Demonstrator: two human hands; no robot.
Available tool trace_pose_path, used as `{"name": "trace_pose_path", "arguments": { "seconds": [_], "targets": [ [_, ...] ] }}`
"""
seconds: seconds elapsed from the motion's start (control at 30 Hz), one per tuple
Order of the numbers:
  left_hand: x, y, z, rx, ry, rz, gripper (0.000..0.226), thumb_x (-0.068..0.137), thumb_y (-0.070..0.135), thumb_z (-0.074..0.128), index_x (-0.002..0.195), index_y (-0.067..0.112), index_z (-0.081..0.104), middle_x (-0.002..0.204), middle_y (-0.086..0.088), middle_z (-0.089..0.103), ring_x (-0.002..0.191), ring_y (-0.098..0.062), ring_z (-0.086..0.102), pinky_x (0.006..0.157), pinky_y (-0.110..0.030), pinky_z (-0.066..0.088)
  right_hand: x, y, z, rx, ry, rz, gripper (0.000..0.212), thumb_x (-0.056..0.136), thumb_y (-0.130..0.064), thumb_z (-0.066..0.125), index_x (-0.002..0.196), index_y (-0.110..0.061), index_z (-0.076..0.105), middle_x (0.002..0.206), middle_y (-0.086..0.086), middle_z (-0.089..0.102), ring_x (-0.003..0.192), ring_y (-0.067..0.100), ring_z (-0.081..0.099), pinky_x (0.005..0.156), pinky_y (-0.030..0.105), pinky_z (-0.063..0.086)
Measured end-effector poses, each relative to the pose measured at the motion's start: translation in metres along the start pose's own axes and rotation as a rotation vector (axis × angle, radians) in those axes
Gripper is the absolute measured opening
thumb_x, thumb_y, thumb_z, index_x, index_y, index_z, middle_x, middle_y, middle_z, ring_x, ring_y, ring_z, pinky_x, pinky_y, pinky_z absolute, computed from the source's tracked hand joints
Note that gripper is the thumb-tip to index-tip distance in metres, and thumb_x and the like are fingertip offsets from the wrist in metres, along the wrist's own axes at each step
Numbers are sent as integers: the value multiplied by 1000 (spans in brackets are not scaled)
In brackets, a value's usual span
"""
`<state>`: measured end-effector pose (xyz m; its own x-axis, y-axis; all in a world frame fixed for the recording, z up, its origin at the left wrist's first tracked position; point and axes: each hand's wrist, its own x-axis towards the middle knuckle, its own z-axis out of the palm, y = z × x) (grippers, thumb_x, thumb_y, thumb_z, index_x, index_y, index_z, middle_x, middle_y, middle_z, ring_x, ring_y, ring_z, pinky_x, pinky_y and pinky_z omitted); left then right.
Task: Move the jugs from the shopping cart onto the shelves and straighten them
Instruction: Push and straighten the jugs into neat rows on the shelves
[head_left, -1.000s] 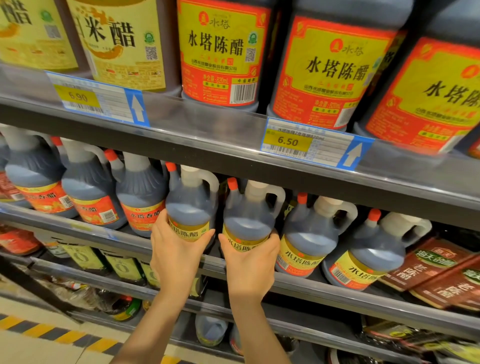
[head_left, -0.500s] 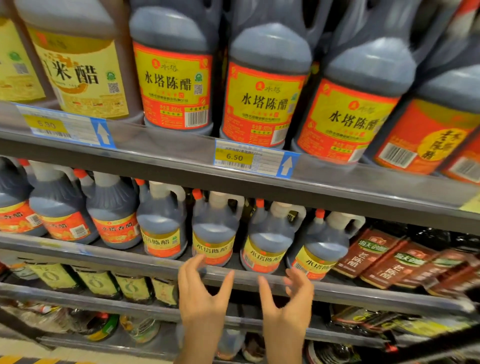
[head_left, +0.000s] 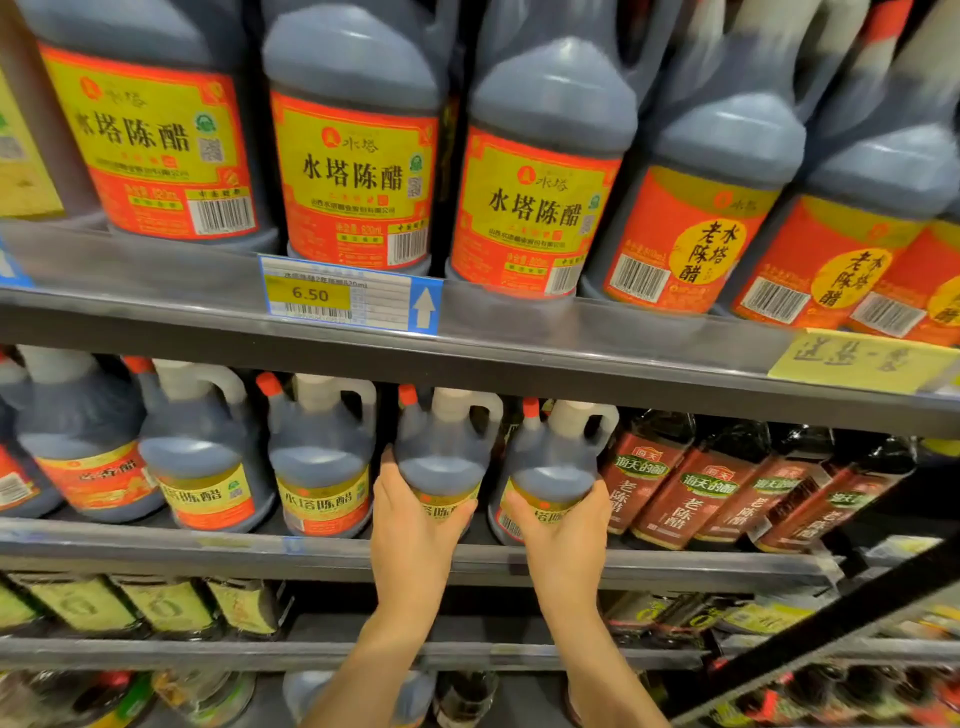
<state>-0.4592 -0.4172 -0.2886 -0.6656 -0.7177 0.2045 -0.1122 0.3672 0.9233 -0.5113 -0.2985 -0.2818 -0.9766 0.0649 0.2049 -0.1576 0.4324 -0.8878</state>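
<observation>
On the middle shelf (head_left: 649, 566), left hand (head_left: 413, 535) and right hand (head_left: 563, 540) each clasp a vinegar jug (head_left: 441, 457), its 3 o'clock neighbour (head_left: 556, 462); a hard shove could topple rear jugs.

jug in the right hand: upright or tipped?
Upright: jug stands on the shelf, cap on top, right hand gripping its label.

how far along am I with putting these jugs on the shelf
Done: five jugs stand in a row on the middle shelf. In hand: the left hand grips the fourth jug and the right hand the fifth jug, squaring them. Left: the cart is out of view, so remaining jugs can't be judged.
</observation>
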Motion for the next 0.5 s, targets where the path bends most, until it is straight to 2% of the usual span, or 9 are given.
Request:
{"name": "trace_pose_path", "arguments": {
  "seconds": [0.2,0.37,0.5],
  "targets": [
    [-2,-5,2,52,20,34,76,66,23,83,125,3,40,119,-14,55,112,-29,55,89,-47,50,0,0,-7,-14,-52,-31,71,71,-23,80,128,-10,40,124,6,49,116,16,49,93,21,38],
    [-3,-3,1,49,21,31,77,66,24,83,126,4,39,120,-13,55,112,-29,55,88,-47,51,1,0,-8,-22,-77,-19,67,72,-25,80,124,-11,41,121,5,50,115,17,51,90,20,39],
    [-3,0,0,80,8,4,83,66,23,83,132,5,36,127,-14,52,118,-29,51,93,-45,49,2,-1,-11,-30,-99,4,76,68,-28,82,128,-7,41,124,8,49,119,21,50,93,24,43]
  ]
}}
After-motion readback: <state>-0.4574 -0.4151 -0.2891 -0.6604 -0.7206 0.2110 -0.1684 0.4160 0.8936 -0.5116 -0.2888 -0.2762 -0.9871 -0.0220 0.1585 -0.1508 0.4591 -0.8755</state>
